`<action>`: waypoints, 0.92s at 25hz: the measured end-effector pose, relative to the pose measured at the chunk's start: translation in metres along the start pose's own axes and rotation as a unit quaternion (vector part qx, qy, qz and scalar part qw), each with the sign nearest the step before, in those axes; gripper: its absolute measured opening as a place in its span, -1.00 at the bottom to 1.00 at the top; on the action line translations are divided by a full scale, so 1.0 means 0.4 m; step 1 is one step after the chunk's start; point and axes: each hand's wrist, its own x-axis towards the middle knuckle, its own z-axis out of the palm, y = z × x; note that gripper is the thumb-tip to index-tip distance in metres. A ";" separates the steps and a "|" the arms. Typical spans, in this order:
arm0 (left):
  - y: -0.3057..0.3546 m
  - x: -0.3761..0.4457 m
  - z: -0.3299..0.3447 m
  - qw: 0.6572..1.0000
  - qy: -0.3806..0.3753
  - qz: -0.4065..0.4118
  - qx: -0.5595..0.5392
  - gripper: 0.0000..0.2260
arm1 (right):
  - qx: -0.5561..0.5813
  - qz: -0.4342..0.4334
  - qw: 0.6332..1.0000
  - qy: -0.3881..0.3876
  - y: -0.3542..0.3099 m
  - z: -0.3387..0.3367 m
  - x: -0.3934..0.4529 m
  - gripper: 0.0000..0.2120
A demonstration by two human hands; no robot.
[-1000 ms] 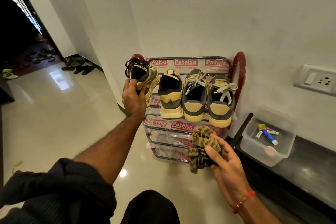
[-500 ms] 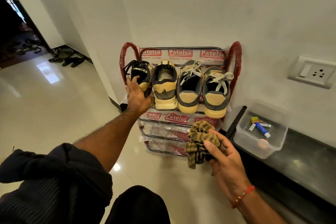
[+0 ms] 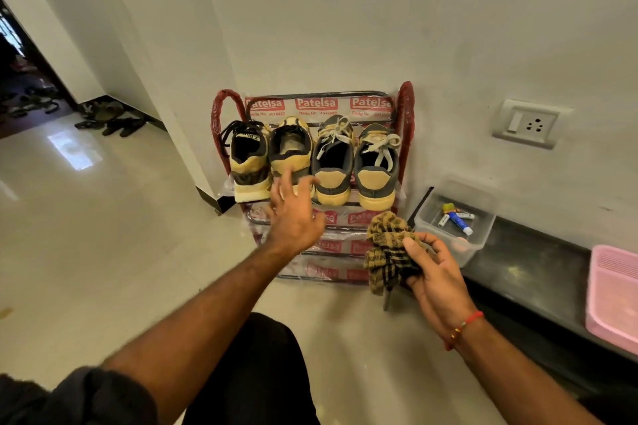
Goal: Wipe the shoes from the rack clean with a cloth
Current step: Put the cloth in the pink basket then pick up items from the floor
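Two hands are working near the rack (image 3: 319, 95): the right hand (image 3: 436, 274) is gripping a checked cloth (image 3: 388, 248), the left hand (image 3: 296, 214) is hovering with fingers spread, holding nothing. Farther off, four shoes (image 3: 333, 162) are sitting on the top shelf.

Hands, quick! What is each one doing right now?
Left hand: open, fingers spread, holding nothing, in front of the shoes.
Right hand: holding the cloth.

left hand (image 3: 296, 214) motion-blurred, hiding second shoe (image 3: 291, 152) heel, pink tray (image 3: 611, 297) cut by right edge
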 end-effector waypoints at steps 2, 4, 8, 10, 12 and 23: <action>0.117 -0.100 0.010 0.981 -0.157 -0.045 -0.107 -0.65 | -0.005 -0.012 1.000 0.014 -0.026 -0.021 -0.029 -0.87; 0.212 -0.204 0.026 0.914 -0.267 -0.081 -0.293 -0.62 | -0.004 -0.022 0.999 0.030 -0.045 -0.048 -0.060 -0.87; 0.296 -0.339 0.110 0.820 -0.281 -0.108 -0.486 -0.68 | -0.026 -0.049 0.998 0.016 -0.075 -0.118 -0.146 -0.87; 0.295 -0.354 0.139 0.820 -0.247 -0.081 -0.510 -0.76 | -0.068 -0.059 0.996 0.004 -0.091 -0.159 -0.193 -0.83; 0.294 -0.354 0.161 0.830 -0.243 -0.037 -0.500 -0.83 | -0.152 -0.073 0.986 0.001 -0.093 -0.211 -0.230 -0.71; 0.369 -0.316 0.242 0.866 -0.207 0.036 -0.453 -0.82 | -0.199 0.015 0.968 0.153 -0.178 -0.385 -0.198 -0.88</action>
